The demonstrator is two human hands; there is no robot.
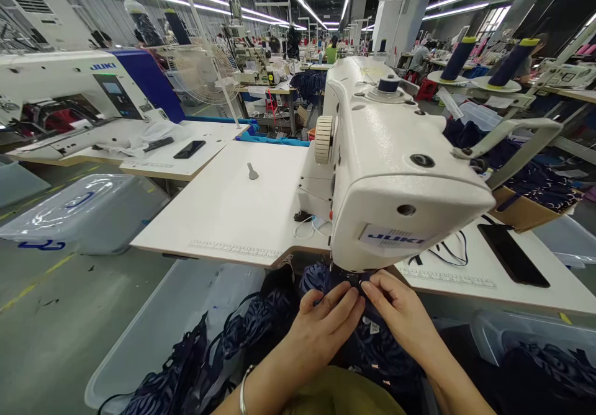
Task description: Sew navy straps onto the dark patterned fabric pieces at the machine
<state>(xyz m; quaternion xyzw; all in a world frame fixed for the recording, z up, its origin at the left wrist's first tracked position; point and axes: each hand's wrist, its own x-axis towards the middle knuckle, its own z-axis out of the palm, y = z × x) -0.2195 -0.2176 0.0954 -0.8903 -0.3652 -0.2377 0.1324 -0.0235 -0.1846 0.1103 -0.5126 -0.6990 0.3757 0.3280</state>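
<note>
My left hand [328, 316] lies over dark navy fabric [372, 316] just below the head of a white JUKI sewing machine [400, 185]. Its fingers are bent together and hold the cloth down near the needle area, which is mostly hidden. Close by on the right, my right hand [395, 306] pinches the same fabric between thumb and fingers. The cloth hangs into my lap, where a small white label [374, 326] shows. A silver bangle [243, 390] circles my left wrist.
Left of the machine, a small grey metal piece [252, 172] lies on the white tabletop [209, 204]. A black phone [512, 255] and dark cords [459, 250] lie on the right side. Below, a clear plastic bin [135, 340] holds bundled navy straps [177, 365].
</note>
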